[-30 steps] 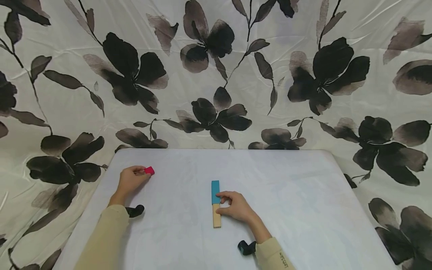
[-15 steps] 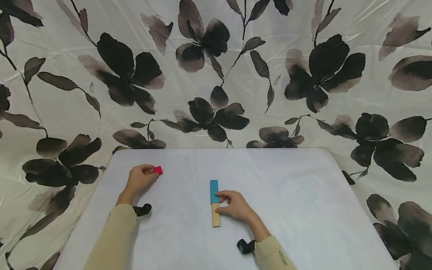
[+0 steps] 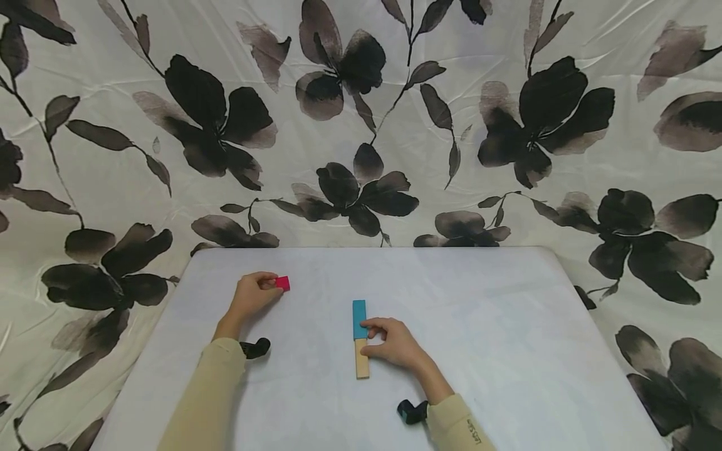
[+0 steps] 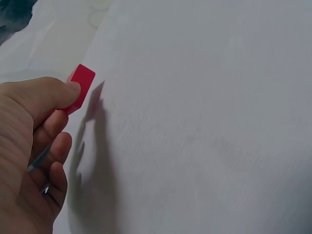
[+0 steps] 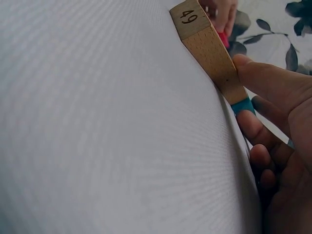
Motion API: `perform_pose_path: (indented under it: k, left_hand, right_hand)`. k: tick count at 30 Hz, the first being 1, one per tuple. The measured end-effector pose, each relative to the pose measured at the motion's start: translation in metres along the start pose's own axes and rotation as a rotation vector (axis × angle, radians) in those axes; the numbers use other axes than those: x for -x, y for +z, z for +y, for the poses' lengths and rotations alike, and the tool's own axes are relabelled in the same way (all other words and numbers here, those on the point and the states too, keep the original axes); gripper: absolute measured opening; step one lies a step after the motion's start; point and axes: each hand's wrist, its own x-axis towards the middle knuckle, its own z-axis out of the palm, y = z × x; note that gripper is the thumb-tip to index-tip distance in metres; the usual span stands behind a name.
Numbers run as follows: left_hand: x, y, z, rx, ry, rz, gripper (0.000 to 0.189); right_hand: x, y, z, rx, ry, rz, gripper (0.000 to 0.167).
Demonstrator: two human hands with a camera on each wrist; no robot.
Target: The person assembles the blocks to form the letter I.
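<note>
My left hand (image 3: 254,294) pinches a small red block (image 3: 282,284) between thumb and fingers, over the left part of the white table. In the left wrist view the red block (image 4: 84,86) sticks out past the thumb tip, its shadow beside it on the tabletop. A blue block (image 3: 359,318) and a plain wooden block (image 3: 362,366) lie end to end in a line mid-table. My right hand (image 3: 397,343) rests against them from the right, index finger at the blue one, thumb on the wooden one. The wooden block's end (image 5: 187,18) is marked 49.
The white tabletop (image 3: 479,326) stretches around both hands. Behind it hangs a pale cloth (image 3: 451,31) printed with dark flowers. Black wrist-worn devices stick out by the left cuff (image 3: 256,348) and the right cuff (image 3: 412,412).
My left hand has moved steadily to the right with the red block, closer to the two lined-up blocks. My right hand and those blocks have stayed in place.
</note>
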Motion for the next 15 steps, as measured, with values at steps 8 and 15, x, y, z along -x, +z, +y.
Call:
perform_pose_path:
  k: [8, 15]
  left_hand:
    - [0.000, 0.011, 0.013, 0.013, 0.002, -0.022, 0.040]
    - [-0.003, 0.021, 0.019, 0.017, 0.041, -0.031, 0.039]
  right_hand:
    - [0.001, 0.000, -0.001, 0.008, 0.007, -0.003, 0.049]
    - [0.000, 0.000, 0.000, 0.020, -0.009, -0.001, 0.049]
